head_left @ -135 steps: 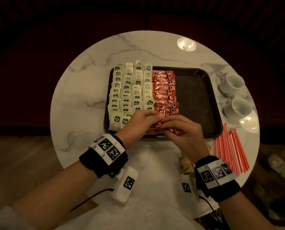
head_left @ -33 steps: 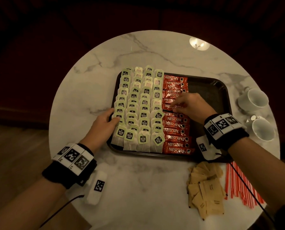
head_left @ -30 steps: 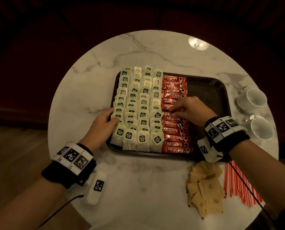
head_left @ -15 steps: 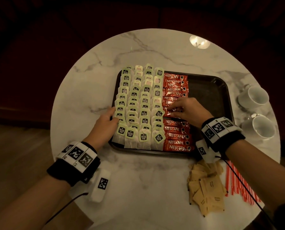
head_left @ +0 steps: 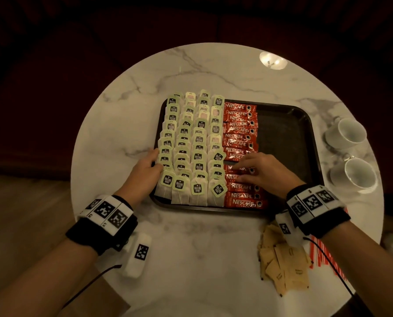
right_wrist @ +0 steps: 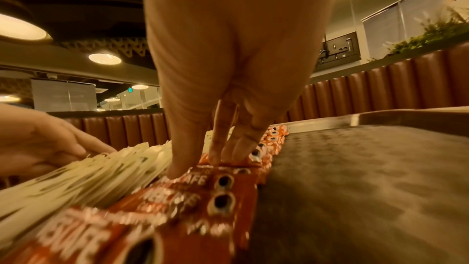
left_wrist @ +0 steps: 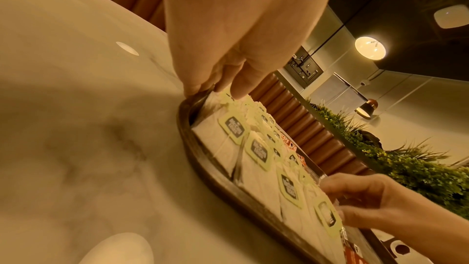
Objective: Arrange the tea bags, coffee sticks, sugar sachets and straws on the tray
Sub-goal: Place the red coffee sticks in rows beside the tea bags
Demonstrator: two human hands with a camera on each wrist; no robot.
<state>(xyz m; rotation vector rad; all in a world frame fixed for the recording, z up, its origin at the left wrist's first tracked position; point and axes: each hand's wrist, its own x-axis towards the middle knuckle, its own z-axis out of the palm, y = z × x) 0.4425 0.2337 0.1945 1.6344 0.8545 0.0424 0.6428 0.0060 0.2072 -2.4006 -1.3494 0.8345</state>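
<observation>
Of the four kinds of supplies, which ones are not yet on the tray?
The brown sugar sachets and the red straws lie on the marble table, below the tray; tea bags and coffee sticks already fill its left part.

Tea bags [head_left: 191, 147] and coffee sticks [head_left: 240, 138] on tray [head_left: 289, 133], hands at either column's side.

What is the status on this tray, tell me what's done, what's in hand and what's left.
Done: tea bags fill the tray's left side in rows. In hand: the red coffee sticks form a column beside them; the right hand presses on its middle while the left hand rests at the tea bags' outer edge. Left: sugar sachets and straws lie on the table.
</observation>
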